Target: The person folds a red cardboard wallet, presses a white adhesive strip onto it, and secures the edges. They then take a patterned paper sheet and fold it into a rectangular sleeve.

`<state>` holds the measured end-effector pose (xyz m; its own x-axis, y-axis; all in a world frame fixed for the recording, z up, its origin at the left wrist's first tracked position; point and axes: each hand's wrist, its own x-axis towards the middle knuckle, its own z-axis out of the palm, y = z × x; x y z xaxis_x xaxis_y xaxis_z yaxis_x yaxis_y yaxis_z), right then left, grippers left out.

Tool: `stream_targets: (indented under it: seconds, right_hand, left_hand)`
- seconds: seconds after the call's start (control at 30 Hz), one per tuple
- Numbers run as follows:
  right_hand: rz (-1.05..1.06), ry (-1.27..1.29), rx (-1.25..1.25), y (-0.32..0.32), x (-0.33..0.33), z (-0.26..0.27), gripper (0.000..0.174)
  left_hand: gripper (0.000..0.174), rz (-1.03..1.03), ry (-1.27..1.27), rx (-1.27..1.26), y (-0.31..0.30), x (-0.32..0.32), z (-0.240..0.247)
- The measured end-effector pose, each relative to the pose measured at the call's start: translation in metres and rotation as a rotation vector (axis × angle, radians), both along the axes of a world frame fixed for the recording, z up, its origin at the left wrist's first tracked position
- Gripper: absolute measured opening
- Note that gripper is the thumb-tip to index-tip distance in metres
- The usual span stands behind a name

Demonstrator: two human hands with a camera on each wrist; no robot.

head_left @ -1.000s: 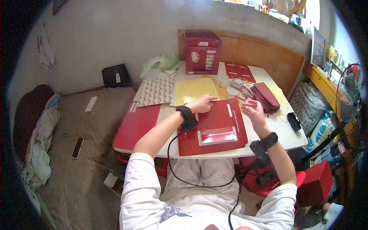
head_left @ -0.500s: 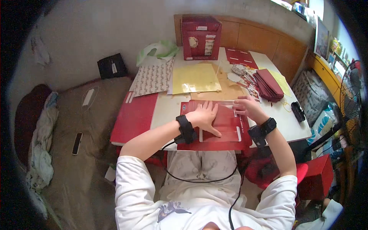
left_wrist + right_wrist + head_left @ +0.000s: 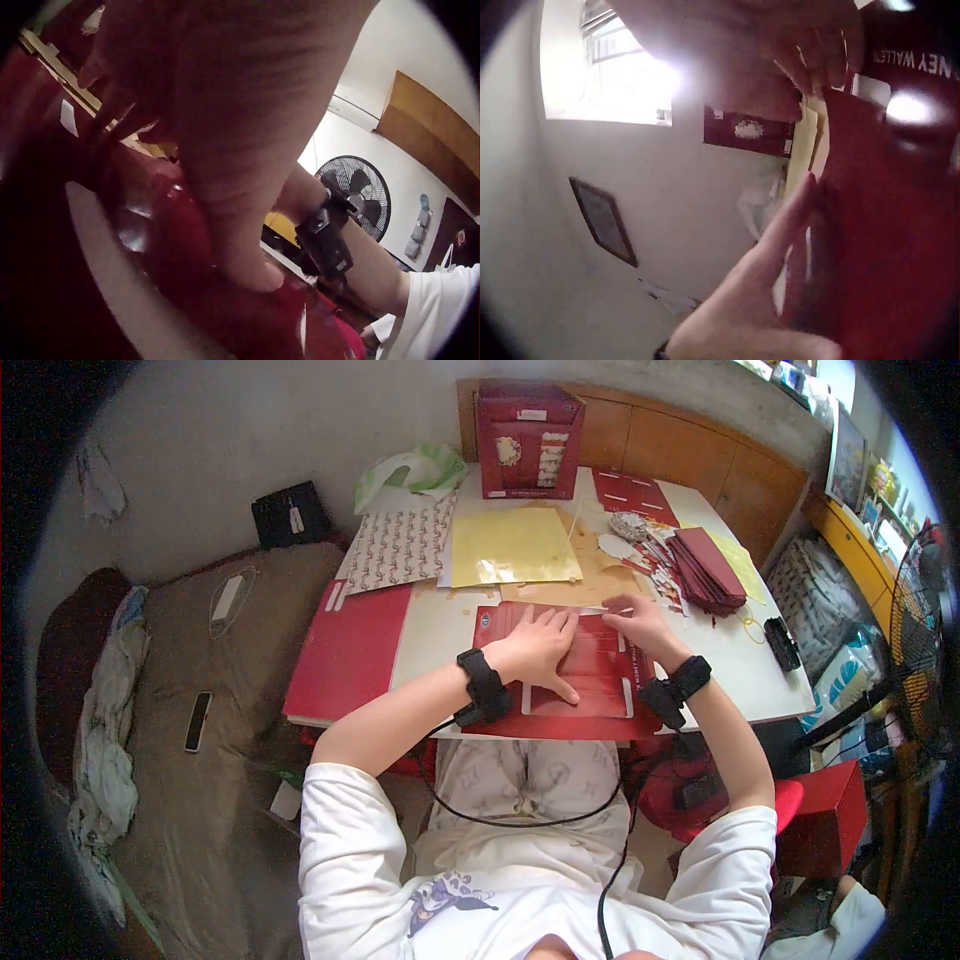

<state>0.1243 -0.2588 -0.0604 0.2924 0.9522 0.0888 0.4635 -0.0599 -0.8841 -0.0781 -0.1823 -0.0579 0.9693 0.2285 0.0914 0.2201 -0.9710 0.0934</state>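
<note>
On the table in front of me lies a red printed card (image 3: 490, 722) with white slots and white lettering along its right side. A glossy red sheet (image 3: 597, 668) lies over its middle. My left hand (image 3: 540, 650) rests on the sheet, fingers spread toward the far edge and thumb out to the right. In the right wrist view the left hand (image 3: 754, 300) lies along the sheet's far edge. My right hand (image 3: 642, 625) is at the sheet's far right corner, fingers bent; whether they pinch it I cannot tell.
Behind the card lie a yellow sheet (image 3: 515, 547) and a patterned sheet (image 3: 398, 545). A stack of dark red folders (image 3: 708, 575) is at the right beside loose scraps. A red box (image 3: 530, 455) stands at the back; a red panel (image 3: 350, 650) lies at the left.
The left hand has come down from the card's far edge and spread over the red sheet. The right hand has moved from beside the card to the sheet's far right corner.
</note>
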Motion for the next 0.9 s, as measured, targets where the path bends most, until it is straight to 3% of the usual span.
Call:
stream_targets:
  seconds: [0.37,0.43,0.53,0.9]
  right_hand:
    - [0.155,-0.313,-0.091,0.005,0.001,0.004,0.030]
    - [0.172,-0.620,0.216,0.003,-0.002,0.001,0.027]
    - [0.221,-0.642,0.218,-0.003,-0.007,0.010,0.027]
    - [0.293,-1.074,-0.015,-0.013,-0.028,0.022,0.022]
  left_hand:
    - [0.121,-0.012,-0.060,0.028,0.000,-0.001,0.001]
    - [0.120,-0.015,-0.072,0.031,-0.001,-0.002,0.003]
    - [0.118,-0.019,-0.092,0.048,-0.005,-0.004,0.005]
    - [0.104,-0.027,-0.169,0.152,-0.018,-0.006,0.008]
